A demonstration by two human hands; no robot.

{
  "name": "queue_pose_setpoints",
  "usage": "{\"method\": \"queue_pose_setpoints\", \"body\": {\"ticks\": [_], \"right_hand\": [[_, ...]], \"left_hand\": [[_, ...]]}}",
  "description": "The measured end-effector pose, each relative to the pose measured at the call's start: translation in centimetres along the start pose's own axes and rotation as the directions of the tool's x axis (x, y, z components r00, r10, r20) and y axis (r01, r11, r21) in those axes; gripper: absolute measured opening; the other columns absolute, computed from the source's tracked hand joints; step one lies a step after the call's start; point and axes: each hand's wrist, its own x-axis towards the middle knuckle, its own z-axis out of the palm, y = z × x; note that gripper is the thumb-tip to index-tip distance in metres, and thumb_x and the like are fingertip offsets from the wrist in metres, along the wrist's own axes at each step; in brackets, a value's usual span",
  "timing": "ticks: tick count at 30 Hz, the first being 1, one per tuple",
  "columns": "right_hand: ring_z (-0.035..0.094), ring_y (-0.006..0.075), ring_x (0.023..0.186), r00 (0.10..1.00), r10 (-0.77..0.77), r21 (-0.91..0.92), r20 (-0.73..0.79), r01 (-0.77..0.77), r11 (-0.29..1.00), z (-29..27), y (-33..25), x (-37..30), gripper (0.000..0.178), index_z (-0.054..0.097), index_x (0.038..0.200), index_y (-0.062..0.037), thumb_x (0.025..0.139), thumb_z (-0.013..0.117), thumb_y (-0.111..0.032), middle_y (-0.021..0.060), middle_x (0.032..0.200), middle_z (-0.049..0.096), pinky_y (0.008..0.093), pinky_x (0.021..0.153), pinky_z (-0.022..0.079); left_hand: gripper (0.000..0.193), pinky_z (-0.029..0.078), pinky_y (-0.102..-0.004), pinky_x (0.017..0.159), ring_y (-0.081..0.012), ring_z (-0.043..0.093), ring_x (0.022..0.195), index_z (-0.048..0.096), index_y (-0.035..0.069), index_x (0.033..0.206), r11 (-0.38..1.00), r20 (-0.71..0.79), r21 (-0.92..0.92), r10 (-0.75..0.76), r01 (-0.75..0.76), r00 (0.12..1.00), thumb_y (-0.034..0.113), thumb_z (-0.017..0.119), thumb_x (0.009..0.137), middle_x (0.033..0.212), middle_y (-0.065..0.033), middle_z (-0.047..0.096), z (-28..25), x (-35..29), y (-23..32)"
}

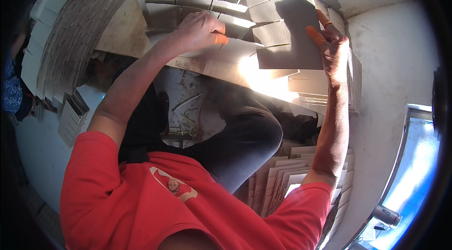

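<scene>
Orange covers sit on fingertips of both my hands. My right hand [333, 45] pinches the right edge of a grey slotted cardboard sheet [275, 22], which stands tilted above the wooden table. Its slots run in from the left side, and a dark shadow falls on it. To the left, my left hand [200, 30] is closed at the top edge of an upright slotted cardboard strip [235, 48], thumb and finger pressed together on it. Behind that hand stand several more upright cardboard strips [197, 3], roughly parallel, with slots in their top edges.
A long curved stack of cardboard pieces [89, 24] fills the left. Below the sheet, more cardboard [310, 85] lies piled by the wall [386, 57]. Several sheets [278, 179] stand beside my right side. The wooden table [125, 33] ends above my knees. Another person's patterned clothing [12, 85] shows far left.
</scene>
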Motion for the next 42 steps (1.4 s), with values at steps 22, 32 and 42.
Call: {"method": "queue_pose_setpoints", "body": {"ticks": [22, 32, 42], "right_hand": [[0.032, 0.0033, 0.059, 0.992, -0.003, 0.007, 0.125, 0.003, 1.000, 0.0, -0.6, 1.8, 0.048, 0.060, 0.124, -0.0055, 0.078, 0.073, -0.003, -0.0090, 0.063, 0.036, 0.0158, 0.056, 0.029], [0.062, 0.0084, 0.092, 0.917, -0.277, 0.013, 0.287, 0.285, 0.958, 4.4, 1.4, 2.9, 0.055, 0.052, 0.132, -0.0045, 0.081, 0.053, 0.016, 0.0079, 0.101, 0.070, 0.0196, 0.083, 0.047], [0.054, 0.0122, 0.056, 0.928, -0.006, -0.103, 0.374, 0.048, 0.994, 5.5, -1.3, -1.1, 0.075, 0.031, 0.145, -0.0108, 0.081, 0.070, -0.004, 0.0203, 0.103, 0.066, 0.0277, 0.048, 0.045]], "left_hand": [[0.011, 0.047, -0.0451, 0.069, -0.0392, 0.062, 0.085, 0.057, -0.003, 0.079, 0.936, -0.112, 0.350, 0.013, 0.027, 0.994, 0.002, 0.063, 0.071, 0.083, -0.0227, 0.061, -1.9, 10.9, -7.2], [0.007, 0.047, -0.0465, 0.065, -0.0396, 0.062, 0.075, 0.059, -0.004, 0.070, 0.945, -0.132, 0.312, -0.055, 0.094, 0.990, 0.001, 0.063, 0.067, 0.070, -0.0233, 0.060, -1.5, 10.9, -6.7], [0.009, 0.047, -0.0455, 0.064, -0.0392, 0.061, 0.073, 0.057, -0.003, 0.069, 0.952, -0.173, 0.300, -0.011, 0.064, 0.985, 0.002, 0.065, 0.067, 0.070, -0.0219, 0.059, -1.5, 10.8, -7.4]]}}
